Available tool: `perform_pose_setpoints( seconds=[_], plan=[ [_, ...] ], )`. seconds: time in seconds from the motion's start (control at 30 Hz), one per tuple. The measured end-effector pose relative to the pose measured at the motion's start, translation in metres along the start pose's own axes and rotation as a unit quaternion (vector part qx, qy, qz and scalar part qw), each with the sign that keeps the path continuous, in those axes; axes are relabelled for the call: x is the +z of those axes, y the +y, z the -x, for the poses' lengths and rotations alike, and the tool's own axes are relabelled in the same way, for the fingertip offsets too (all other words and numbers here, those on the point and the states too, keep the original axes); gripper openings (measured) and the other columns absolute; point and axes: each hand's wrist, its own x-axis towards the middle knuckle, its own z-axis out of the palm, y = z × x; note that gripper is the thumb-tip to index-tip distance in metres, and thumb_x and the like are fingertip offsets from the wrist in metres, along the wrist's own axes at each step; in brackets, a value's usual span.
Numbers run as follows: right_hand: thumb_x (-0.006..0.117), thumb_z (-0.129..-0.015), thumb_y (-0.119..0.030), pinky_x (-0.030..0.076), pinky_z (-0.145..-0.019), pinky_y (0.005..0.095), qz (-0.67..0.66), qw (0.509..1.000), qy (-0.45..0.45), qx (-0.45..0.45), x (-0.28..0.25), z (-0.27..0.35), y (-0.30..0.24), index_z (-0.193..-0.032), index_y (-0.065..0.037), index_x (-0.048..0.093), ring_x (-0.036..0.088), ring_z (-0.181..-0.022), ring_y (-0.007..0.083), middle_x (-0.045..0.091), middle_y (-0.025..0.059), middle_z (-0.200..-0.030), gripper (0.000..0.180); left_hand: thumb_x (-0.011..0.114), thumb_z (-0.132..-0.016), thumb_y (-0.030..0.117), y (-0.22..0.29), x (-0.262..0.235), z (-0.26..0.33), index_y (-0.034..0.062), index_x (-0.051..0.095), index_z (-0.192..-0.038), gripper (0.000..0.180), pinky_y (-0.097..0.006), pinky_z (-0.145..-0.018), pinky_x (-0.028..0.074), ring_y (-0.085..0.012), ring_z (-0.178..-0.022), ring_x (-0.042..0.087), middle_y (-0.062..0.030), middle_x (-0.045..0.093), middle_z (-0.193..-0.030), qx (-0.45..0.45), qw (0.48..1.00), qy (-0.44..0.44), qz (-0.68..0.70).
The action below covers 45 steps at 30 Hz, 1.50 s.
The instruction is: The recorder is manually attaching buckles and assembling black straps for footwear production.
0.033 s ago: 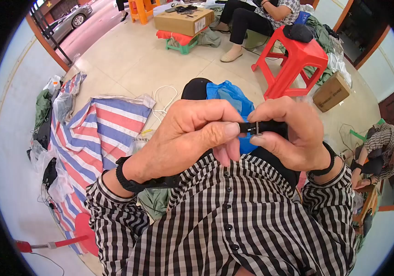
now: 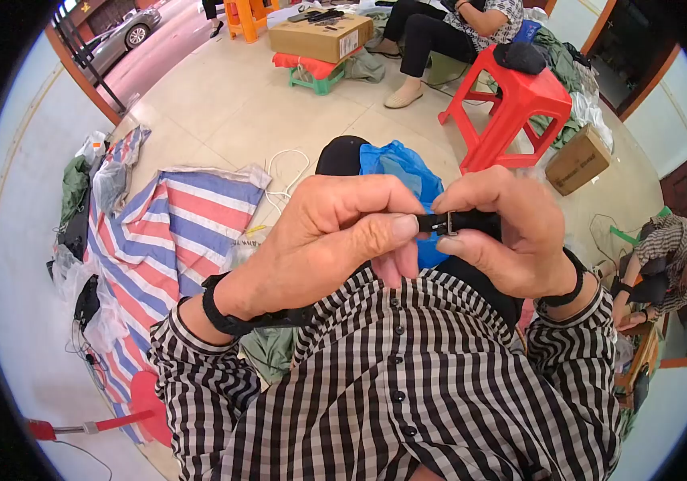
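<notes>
Black strap (image 2: pixel 430 223), perhaps fabric, slim buckle (greyish) (image 2: pixel 450 224), pinched by left hand (image 2: pixel 323 236) and right hand (image 2: pixel 512 232)

Held strip (image 2: pixel 473 222): black
Shirt (image 2: pixel 359 369): black and beige check
Ground sheet (image 2: pixel 167 240): red, white, blue stripes
Bag (image 2: pixel 404 166): blue
Large stool (image 2: pixel 526 86): red

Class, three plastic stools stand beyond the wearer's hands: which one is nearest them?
The tall red stool, nearest the right hand, with a black item on top; the orange stool and low green stool stand farther away.
</notes>
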Motion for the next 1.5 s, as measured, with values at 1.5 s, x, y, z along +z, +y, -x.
perform_pose_setpoints(
  seconds=[1.5],
  plan=[
    [0.065, -0.072, 0.000, 0.048, -0.060, 0.0302, -0.044, 0.998, -0.034, 0.040, 0.004, -0.005, -0.004, -0.090, 0.000, 0.058, 0.062, -0.069, 0.0243, 0.062, 0.0094, -0.078, 0.020, 0.062, -0.076, 0.003, -0.006, 0.005, 0.001, 0.0006, 0.060, -0.074, 0.003, -0.023, -0.048, 0.041, -0.0098, -0.051, 0.055, -0.0055, 0.059, -0.059, 0.139, 0.910, 0.090, -0.380]
  ],
)
